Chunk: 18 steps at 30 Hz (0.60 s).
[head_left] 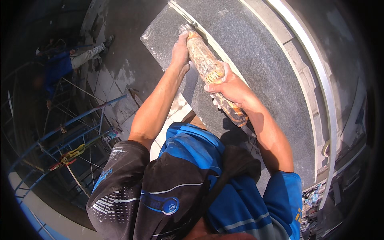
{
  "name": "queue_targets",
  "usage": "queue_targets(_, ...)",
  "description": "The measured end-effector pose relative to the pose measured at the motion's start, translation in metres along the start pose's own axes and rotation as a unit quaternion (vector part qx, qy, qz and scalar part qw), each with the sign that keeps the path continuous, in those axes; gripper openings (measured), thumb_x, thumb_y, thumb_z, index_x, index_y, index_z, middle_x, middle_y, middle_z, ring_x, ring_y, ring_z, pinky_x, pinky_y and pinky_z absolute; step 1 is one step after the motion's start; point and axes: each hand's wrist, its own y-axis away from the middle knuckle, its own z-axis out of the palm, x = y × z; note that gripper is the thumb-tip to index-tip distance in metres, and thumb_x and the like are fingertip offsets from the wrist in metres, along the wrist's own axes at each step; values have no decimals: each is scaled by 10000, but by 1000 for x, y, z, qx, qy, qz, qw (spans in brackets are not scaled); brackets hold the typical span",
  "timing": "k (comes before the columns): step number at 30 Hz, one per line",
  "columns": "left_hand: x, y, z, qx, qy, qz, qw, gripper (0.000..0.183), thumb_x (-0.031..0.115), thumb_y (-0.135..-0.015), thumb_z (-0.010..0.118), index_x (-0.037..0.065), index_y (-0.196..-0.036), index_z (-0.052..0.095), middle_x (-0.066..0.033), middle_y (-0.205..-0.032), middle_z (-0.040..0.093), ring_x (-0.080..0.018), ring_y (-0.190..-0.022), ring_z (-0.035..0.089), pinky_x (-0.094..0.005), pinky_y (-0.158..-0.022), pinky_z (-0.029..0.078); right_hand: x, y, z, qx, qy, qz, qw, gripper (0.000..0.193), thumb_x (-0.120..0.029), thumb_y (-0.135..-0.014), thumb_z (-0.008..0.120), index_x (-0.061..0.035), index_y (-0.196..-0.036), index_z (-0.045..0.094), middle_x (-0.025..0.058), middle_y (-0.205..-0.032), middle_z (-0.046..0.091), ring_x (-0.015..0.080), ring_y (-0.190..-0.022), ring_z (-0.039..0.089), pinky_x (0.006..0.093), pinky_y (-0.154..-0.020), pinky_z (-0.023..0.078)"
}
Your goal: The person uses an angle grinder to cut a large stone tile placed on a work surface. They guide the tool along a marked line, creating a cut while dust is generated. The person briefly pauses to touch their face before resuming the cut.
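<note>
A long, dust-caked power tool with worn orange-yellow parts, which looks like an angle grinder [203, 54], lies slantwise in both my hands. My left hand [181, 50] is closed round its far head end. The fingers of my right hand [230, 86] wrap the body near its vent slots, and white dust coats the fingertips. Under the tool is a large speckled grey slab [264, 68]. A thin pale strip [218, 48] runs along the slab just right of the tool. The working end is mostly hidden by my left hand and dust.
A curved bright metal rail [322, 60] stands to the right, past a pale slab border. On the left are blue scaffold bars [86, 116] with a knotted yellow-red rope [68, 157]. A person in blue [60, 68] is at the far left. Pale tiles [108, 86] lie left of the slab.
</note>
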Motion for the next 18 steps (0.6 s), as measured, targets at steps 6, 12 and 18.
queue_targets(6, 0, -34, -17, -26, 13, -9, 1000, 538, 490, -978, 564, -11, -1161, 632, -164, -1016, 712, -269, -878, 717, -424, -821, 598, -15, -13, 9, 7, -1, -5, 1000, 832, -24, -815, 799, -4, -1474, 291, 193, -1107, 650, 238, -861, 694, 357, -564, 574)
queue_targets(12, 15, -45, -17, 6, -17, -3, 1000, 528, 484, -980, 560, -5, -1167, 630, -163, -1018, 711, -270, -868, 719, -435, -804, 603, -14, -38, 11, 2, 1, -15, 1000, 794, -20, -817, 797, 0, -1444, 309, 214, -1114, 641, 239, -846, 694, 358, -557, 580)
queue_targets(18, 28, -57, -15, 3, 1, -10, 1000, 536, 472, -966, 568, -15, -1182, 628, -178, -1055, 704, -295, -909, 720, -467, -825, 596, -22, -58, 13, -3, -6, -22, 1000, 854, -19, -828, 793, -8, -1494, 258, 175, -1066, 650, 194, -739, 674, 322, -507, 564)
